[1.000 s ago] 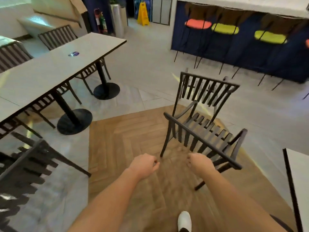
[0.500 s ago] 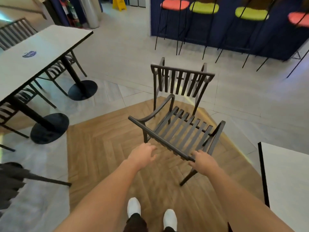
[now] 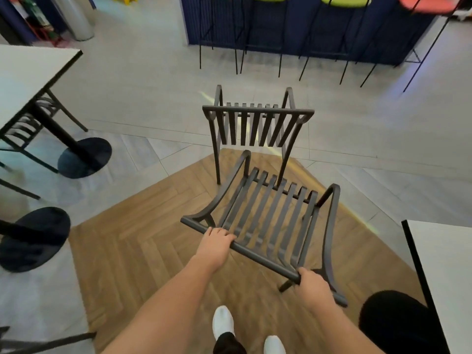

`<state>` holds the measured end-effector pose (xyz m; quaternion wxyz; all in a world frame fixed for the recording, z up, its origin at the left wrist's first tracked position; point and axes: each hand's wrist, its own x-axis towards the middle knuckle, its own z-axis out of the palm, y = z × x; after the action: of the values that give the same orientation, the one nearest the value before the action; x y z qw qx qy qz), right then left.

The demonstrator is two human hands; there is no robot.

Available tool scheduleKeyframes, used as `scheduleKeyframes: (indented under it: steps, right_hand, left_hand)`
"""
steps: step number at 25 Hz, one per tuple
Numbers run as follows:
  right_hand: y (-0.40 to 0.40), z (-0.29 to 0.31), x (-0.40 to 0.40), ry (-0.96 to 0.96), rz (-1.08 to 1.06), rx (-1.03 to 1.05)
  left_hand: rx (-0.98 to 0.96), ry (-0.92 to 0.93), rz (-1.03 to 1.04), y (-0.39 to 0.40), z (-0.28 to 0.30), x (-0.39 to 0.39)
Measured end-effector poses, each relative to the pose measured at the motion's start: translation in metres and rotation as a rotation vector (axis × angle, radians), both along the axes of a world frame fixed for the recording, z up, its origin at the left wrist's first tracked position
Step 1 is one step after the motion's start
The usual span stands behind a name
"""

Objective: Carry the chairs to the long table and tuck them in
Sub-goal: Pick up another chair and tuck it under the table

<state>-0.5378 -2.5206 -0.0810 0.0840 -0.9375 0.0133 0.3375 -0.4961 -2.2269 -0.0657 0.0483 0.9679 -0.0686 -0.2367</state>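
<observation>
Two dark slatted metal armchairs stand one behind the other on the wood floor, both facing away from me. Both hands hold the top back rail of the near chair (image 3: 268, 215): my left hand (image 3: 217, 245) grips near its left end, my right hand (image 3: 315, 288) near its right end. The far chair (image 3: 258, 123) stands just beyond it, untouched. The long white table (image 3: 30, 72) on black pedestals runs along the left edge, well apart from both chairs.
A similar chair (image 3: 23, 126) is tucked under the long table. Black round bases (image 3: 84, 157) stand on the floor at left. Another white table (image 3: 444, 267) fills the right edge. Bar stools (image 3: 339, 1) line a blue counter at the back.
Both hands were empty and short of the near chair a second ago. They reached its top back rail and have closed on it. I have stepped closer to the chairs.
</observation>
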Motion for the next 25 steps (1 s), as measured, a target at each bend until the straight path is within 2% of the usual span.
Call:
scheduleKeyframes:
  steps: [5,13,16,20,25]
  right_hand:
    - [0.011,-0.014,0.008,-0.013,-0.070,-0.124]
    - [0.002,-0.021,0.023,0.053,0.056,-0.132]
    - [-0.012,-0.020,0.038,0.079,0.148,-0.099]
    - [-0.027,-0.013,0.064,0.120,0.374,-0.080]
    - [-0.038,-0.006,0.087,0.103,0.573,-0.078]
  left_hand:
    - [0.112,0.052,-0.113,0.009,-0.014,0.030]
    - [0.182,0.066,-0.156,0.008,-0.013,0.033]
    - [0.200,0.078,-0.081,-0.002,-0.015,0.020]
    - [0.225,0.092,0.076,-0.023,-0.011,-0.010]
    - [0.238,0.104,0.325,-0.049,-0.016,-0.053]
